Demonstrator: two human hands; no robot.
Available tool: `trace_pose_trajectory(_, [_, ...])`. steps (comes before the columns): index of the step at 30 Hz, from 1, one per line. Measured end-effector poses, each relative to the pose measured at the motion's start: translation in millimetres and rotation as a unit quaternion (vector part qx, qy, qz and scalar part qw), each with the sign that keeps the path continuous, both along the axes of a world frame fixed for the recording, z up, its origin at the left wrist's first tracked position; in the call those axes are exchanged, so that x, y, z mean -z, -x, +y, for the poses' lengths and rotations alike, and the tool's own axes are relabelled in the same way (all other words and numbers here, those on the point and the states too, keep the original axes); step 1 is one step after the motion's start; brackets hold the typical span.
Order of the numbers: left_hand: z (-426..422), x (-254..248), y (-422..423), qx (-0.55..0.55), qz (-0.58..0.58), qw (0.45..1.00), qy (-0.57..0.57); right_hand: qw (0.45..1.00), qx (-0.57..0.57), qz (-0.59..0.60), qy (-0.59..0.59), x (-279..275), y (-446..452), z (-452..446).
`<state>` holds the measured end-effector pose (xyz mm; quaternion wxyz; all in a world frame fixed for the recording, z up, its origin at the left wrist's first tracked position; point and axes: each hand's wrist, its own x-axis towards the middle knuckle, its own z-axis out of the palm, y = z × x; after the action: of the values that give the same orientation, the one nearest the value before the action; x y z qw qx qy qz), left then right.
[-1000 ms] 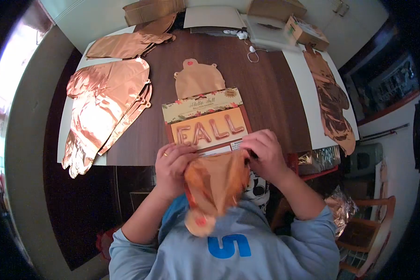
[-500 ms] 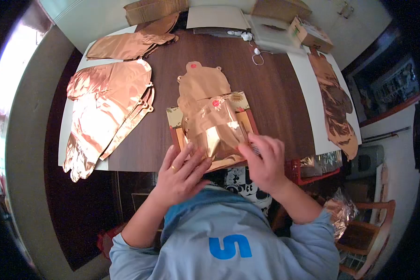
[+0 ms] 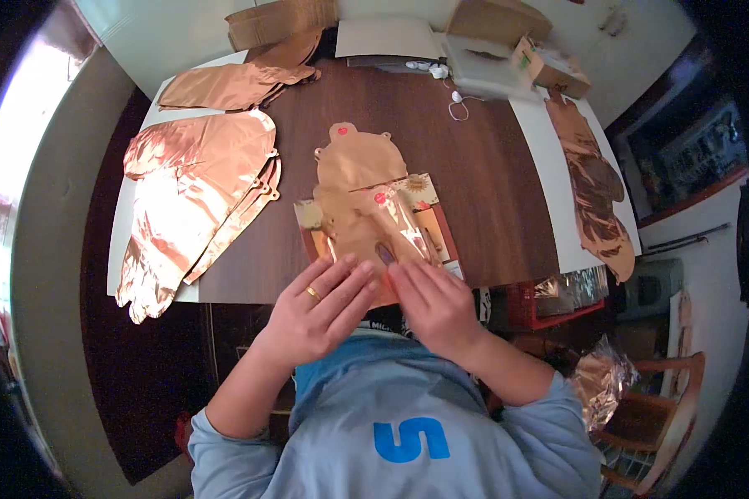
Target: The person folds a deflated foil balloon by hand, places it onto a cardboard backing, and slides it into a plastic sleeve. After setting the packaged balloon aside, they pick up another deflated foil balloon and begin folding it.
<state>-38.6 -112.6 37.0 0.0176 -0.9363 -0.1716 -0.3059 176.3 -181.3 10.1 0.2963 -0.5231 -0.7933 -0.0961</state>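
Observation:
A copper foil balloon [image 3: 362, 218] lies folded over the printed card [image 3: 443, 229] at the table's front edge, with a red mark near its top. Most of the card is hidden beneath the foil. My left hand [image 3: 329, 303] rests flat on the foil's lower left part, fingers spread a little. My right hand [image 3: 433, 303] touches the foil's lower right part with its fingers together and pointing forward; whether it pinches the foil is hidden. Behind the card lies another flat foil piece [image 3: 360, 156] with a red mark on its tab.
Stacked copper foil balloons [image 3: 200, 187] lie at the left, more [image 3: 225, 85] at the back left. A long foil piece [image 3: 587, 179] is at the right. White boards [image 3: 387, 37], a small carton [image 3: 553, 66] and a white cord [image 3: 458, 104] are at the back. A red basket [image 3: 549, 312] stands front right.
The foil that hung below the card was flipped up over it and now covers the lettering. My right hand has moved left along the foil, closer to my left hand.

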Motion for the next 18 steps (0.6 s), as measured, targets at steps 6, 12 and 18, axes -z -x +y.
trace_pose_trajectory(6, [8,-40,-24,-0.067,-0.225,0.971,-0.032,0.888,0.215,0.386,0.129,-27,-33,-6])
trace_pose_trajectory(12, [-10,5,-62,-0.001,-0.062,0.998,0.032,0.451,0.005,0.885,0.114,-16,-30,3])
trace_pose_trajectory(18, [-4,30,-58,0.022,-0.016,1.0,0.013,0.372,0.046,0.914,0.157,11,-6,2])
